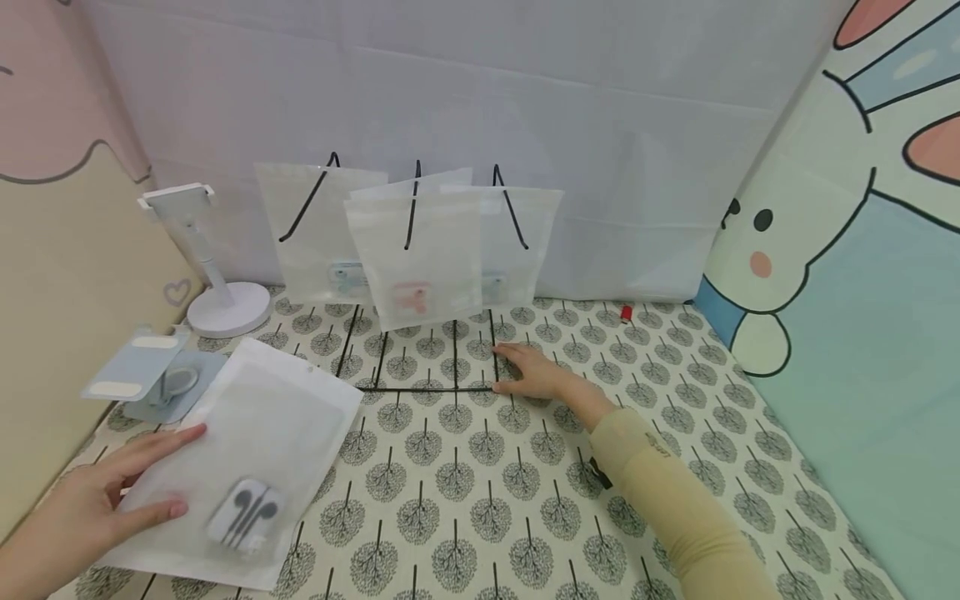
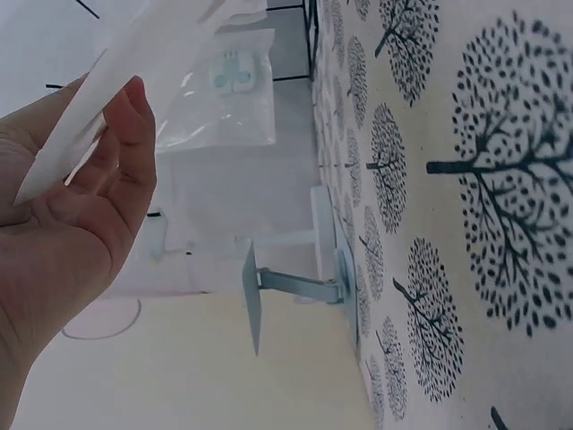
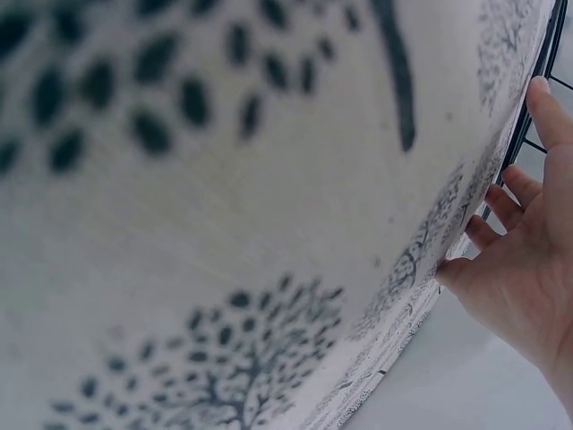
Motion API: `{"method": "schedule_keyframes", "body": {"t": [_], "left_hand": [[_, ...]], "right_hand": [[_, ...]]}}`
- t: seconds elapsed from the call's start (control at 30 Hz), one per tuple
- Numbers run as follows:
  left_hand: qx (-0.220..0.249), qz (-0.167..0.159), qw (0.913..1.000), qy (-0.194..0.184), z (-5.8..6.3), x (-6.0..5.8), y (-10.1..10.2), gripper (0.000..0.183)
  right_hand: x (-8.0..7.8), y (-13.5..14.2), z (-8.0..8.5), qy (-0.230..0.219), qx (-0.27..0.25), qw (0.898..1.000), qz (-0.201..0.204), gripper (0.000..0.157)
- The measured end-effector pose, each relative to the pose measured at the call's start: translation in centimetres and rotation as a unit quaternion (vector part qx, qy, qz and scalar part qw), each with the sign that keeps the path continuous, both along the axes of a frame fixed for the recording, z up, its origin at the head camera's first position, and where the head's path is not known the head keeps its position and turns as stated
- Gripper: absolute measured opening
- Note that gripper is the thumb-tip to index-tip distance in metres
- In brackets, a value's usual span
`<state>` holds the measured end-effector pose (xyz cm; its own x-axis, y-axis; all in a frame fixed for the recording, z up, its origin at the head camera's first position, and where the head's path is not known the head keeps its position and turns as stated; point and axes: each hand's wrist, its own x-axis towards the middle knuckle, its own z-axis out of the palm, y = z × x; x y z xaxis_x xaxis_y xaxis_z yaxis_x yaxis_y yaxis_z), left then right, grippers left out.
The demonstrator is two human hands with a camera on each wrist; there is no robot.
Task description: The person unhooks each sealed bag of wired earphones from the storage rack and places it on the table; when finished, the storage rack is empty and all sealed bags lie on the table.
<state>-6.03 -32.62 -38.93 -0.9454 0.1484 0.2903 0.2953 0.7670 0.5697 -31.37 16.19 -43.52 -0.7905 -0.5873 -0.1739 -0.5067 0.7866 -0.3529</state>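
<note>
My left hand (image 1: 112, 492) holds a frosted white zip bag (image 1: 292, 417) by its left side, thumb in front. Through the bag shows a white case with dark earphones (image 1: 243, 512). In the left wrist view, the bag's edge (image 2: 81, 116) lies between the thumb and fingers of the left hand (image 2: 72, 224). My right hand (image 1: 536, 372) touches the right front corner of a black wire rack (image 1: 420, 389), fingers mostly extended. In the right wrist view, fingertips of the right hand (image 3: 528, 224) meet the rack's dark wire (image 3: 524, 125).
Frosted bags (image 1: 420, 250) with small pastel items hang from the rack's hooks. A white stand (image 1: 228, 308) and a blue-grey folding stand (image 1: 161, 383) are at left. A small red object (image 1: 626, 313) lies at the back right on the tree-print cloth (image 1: 487, 517).
</note>
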Motion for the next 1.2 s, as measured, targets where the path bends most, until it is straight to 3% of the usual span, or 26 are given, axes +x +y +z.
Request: {"method": "schedule_keyframes", "body": {"t": [0.13, 0.37, 0.5, 0.67, 0.87, 1.07, 1.2], "left_hand": [[-0.044, 0.009, 0.9987, -0.025, -1.3, -0.3, -0.9, 0.091], [-0.068, 0.013, 0.9952, -0.069, -3.2, -0.3, -2.3, 0.104], [-0.066, -0.010, 0.9954, -0.069, -4.5, -0.5, -3.5, 0.116], [-0.122, -0.011, 0.9899, -0.072, -5.2, -0.7, -3.8, 0.131], [-0.150, -0.034, 0.9858, -0.068, -5.8, -0.4, -4.8, 0.125], [-0.138, -0.077, 0.9802, -0.120, -6.5, -0.3, -6.0, 0.118], [-0.132, -0.087, 0.9769, -0.144, -6.7, -0.1, -6.5, 0.116]], "right_hand": [[0.0, 0.1, -0.1, 0.005, 0.001, 1.000, 0.001, 0.079], [0.1, 0.0, 0.0, 0.005, 0.004, 1.000, 0.006, 0.079], [0.2, -0.1, 0.0, 0.002, 0.006, 1.000, 0.010, 0.079], [0.2, -0.2, 0.2, -0.001, 0.008, 1.000, 0.007, 0.079], [0.2, -0.1, 0.2, -0.002, 0.006, 1.000, 0.004, 0.078], [0.2, -0.1, 0.2, -0.004, 0.010, 1.000, 0.000, 0.079], [0.2, -0.1, 0.3, -0.005, 0.005, 1.000, 0.002, 0.079]]}}
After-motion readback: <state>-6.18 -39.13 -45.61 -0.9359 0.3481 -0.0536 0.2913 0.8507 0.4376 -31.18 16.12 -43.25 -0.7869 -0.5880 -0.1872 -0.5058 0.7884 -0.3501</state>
